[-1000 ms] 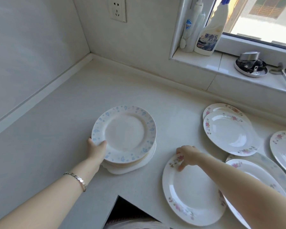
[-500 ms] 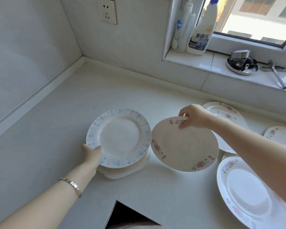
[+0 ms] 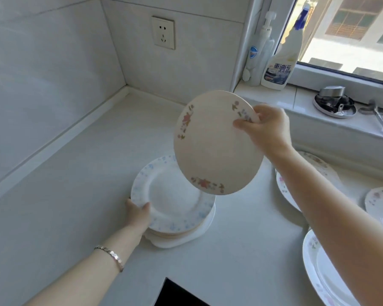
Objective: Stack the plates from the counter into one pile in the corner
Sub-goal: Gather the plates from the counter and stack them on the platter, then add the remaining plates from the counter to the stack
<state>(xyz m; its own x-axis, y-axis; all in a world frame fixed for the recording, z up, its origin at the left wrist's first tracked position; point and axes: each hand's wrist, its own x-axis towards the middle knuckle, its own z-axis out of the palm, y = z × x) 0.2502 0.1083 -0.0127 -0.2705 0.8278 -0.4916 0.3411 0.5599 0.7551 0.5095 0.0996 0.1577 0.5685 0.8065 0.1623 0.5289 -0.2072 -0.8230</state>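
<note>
A pile of plates (image 3: 175, 206) sits on the white counter, topped by a white plate with a blue flower rim. My left hand (image 3: 138, 214) grips the pile's near left edge. My right hand (image 3: 266, 127) pinches the rim of a cream plate with red flowers (image 3: 215, 144), holding it tilted in the air above the pile's far right side. More red-flowered plates lie on the counter at the right: one behind my right forearm (image 3: 285, 186), one at the right edge (image 3: 380, 202), and a stacked pair at the lower right (image 3: 318, 270).
The wall corner (image 3: 125, 89) lies beyond the pile to the left, with a socket (image 3: 163, 33) above. Two cleaner bottles (image 3: 276, 62) and a metal dish of utensils (image 3: 334, 102) stand on the window sill. A dark opening (image 3: 177, 294) cuts the counter's near edge.
My right hand lifted the red-flowered plate off the counter, carried it left and up, and now holds it tilted above the pile. My left hand stayed on the pile's edge.
</note>
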